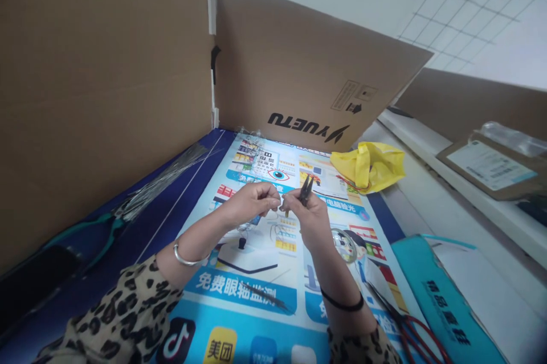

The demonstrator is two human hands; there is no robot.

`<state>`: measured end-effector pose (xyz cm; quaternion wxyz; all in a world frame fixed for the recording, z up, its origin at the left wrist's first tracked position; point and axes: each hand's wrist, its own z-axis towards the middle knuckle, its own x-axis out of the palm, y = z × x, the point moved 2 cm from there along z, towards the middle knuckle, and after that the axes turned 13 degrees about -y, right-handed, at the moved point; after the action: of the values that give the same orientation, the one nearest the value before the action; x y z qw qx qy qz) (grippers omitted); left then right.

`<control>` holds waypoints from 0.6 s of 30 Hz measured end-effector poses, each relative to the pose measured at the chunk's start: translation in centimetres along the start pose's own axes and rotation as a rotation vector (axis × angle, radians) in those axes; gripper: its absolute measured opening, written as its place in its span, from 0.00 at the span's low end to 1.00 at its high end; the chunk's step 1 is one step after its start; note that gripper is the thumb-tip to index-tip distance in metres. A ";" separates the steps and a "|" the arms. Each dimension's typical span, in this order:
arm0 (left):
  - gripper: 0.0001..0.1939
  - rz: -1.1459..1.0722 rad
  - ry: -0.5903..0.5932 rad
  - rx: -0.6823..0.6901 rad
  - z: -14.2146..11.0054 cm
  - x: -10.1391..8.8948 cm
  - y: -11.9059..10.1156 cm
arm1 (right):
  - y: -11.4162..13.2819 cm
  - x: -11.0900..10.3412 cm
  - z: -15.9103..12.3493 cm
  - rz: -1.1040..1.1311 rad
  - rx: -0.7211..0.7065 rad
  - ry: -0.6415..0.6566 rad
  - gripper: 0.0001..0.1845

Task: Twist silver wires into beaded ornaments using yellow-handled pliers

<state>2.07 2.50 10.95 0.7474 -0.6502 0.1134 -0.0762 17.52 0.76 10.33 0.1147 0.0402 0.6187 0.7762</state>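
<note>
Both hands meet above a printed poster (273,301) that covers the table. My left hand (252,201) is closed in a pinch on a tiny piece, too small to name. My right hand (305,213) is closed round small dark pliers (306,188), whose tips point up and away beyond the fingers. The two hands touch at the fingertips. A silver bangle sits on my left wrist and a black band on my right.
Cardboard walls (106,79) stand at the left and back. A bundle of thin metal wires (162,179) and teal-handled pliers (100,233) lie at the left. A yellow plastic bag (370,166) sits at the back right. Red-handled scissors (408,327) lie at the front right, beside a teal folder (444,307).
</note>
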 end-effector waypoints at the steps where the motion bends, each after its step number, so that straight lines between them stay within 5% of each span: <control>1: 0.06 -0.003 0.003 -0.006 0.0 0.0 0.0 | -0.1 0.0 0.1 -0.001 0.000 -0.005 0.11; 4: 0.10 0.019 -0.038 -0.013 -0.1 -0.7 0.0 | -0.7 -0.3 0.3 -0.033 0.003 -0.050 0.12; 8: 0.11 0.114 -0.296 0.017 -0.7 -3.5 0.8 | -2.3 -1.2 0.1 -0.115 -0.008 -0.089 0.13; 14: 0.08 0.220 -0.588 -0.029 -2.2 -7.3 6.8 | -6.1 -3.1 -0.3 -0.447 -0.055 -0.246 0.17; 18: 0.08 0.258 -0.616 -0.064 -2.7 -7.4 9.9 | -8.0 -3.4 -0.3 -0.602 -0.093 -0.323 0.19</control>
<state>-6.15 3.23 1.35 0.7292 -0.6461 -0.0339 0.2227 21.79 1.41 2.75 0.4366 -0.0272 0.5409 0.7184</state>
